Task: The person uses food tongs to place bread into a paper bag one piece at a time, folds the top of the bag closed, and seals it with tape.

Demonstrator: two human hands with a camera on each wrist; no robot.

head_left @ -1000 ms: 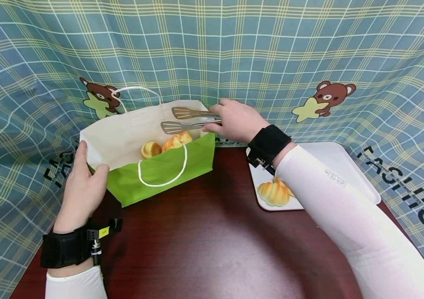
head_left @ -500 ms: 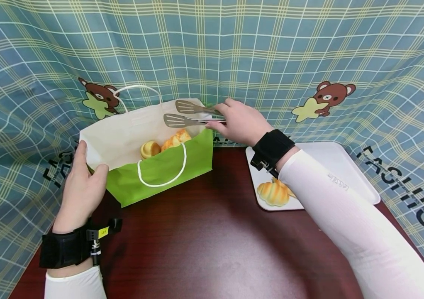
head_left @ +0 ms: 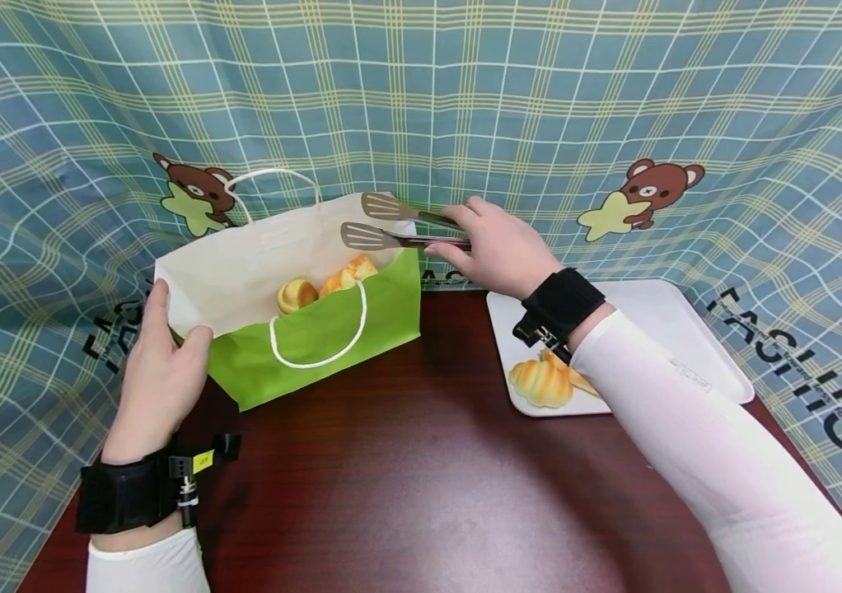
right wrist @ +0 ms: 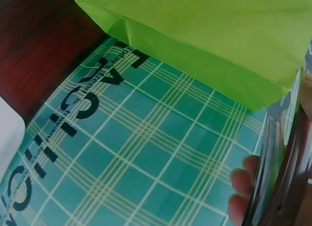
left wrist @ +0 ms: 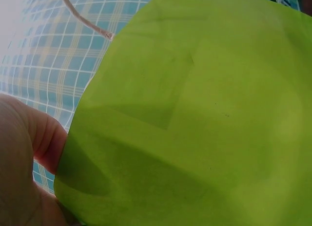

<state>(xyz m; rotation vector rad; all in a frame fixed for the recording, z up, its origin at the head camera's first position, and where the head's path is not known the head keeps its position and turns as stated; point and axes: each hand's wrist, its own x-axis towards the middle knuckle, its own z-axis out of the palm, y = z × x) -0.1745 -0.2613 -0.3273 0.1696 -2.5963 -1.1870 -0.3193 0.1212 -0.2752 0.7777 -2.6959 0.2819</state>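
A green paper bag (head_left: 317, 346) with a white inside and white cord handles stands open on the table's left. My left hand (head_left: 161, 379) holds its left side, the thumb near the front rim and the index finger farther back. Inside lie a round bread roll (head_left: 297, 296) and a flaky golden pastry (head_left: 349, 275). My right hand (head_left: 506, 247) grips a pair of metal tongs (head_left: 432, 241) with slotted ends. The tongs are spread with nothing between them, over the bag's right rim. In the right wrist view, fingertips (right wrist: 239, 182) wrap the tongs' arms.
A white tray (head_left: 666, 321) sits on the right, partly under my right forearm in this view. On its near left corner lie a croissant (head_left: 542, 381) and another pastry piece (head_left: 577, 379), partly hidden. A checked cloth (head_left: 540, 107) with printed bears surrounds the dark wooden table (head_left: 406, 494).
My right hand with the spread tongs has moved right and slightly up, away from the pastries in the bag. The left hand keeps its place at the bag's side.
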